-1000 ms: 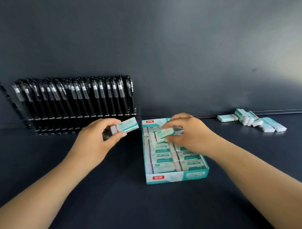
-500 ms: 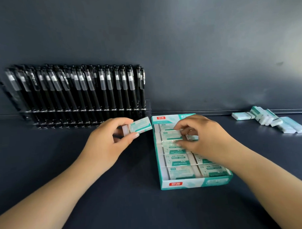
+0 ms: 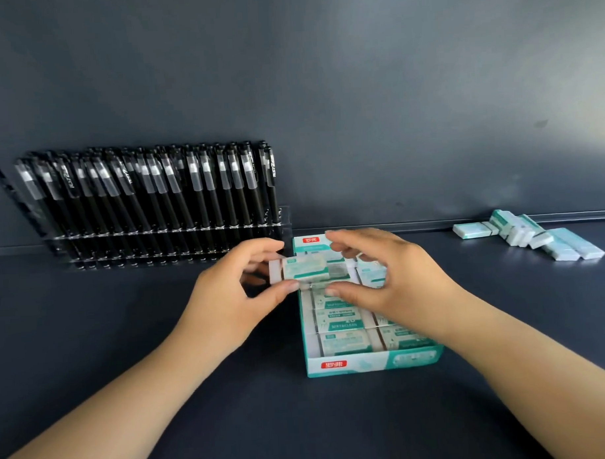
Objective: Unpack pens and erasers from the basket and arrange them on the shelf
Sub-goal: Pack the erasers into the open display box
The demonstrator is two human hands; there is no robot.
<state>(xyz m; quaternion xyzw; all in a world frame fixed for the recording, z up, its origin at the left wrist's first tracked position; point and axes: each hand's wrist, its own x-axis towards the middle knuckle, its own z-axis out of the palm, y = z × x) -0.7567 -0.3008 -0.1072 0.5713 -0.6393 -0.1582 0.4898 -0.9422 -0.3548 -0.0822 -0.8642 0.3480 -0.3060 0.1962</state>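
A teal-and-white eraser [image 3: 304, 268] hangs over the far left corner of the open eraser box [image 3: 367, 362]. My left hand [image 3: 228, 300] pinches its left end between thumb and fingers. My right hand [image 3: 392, 277] pinches its right end from above and covers the box's far right part. Several wrapped erasers lie in rows inside the box. A clear rack [image 3: 164, 234] at the back left holds a row of black pens [image 3: 149, 197] leaning against the wall.
A loose heap of erasers [image 3: 531, 236] lies at the back right of the dark shelf [image 3: 126, 338], near the wall. The dark back wall [image 3: 358, 107] rises right behind the rack and the box.
My left hand has carried its eraser to the right, over the box. My right hand has come up from inside the box and taken the eraser's other end.
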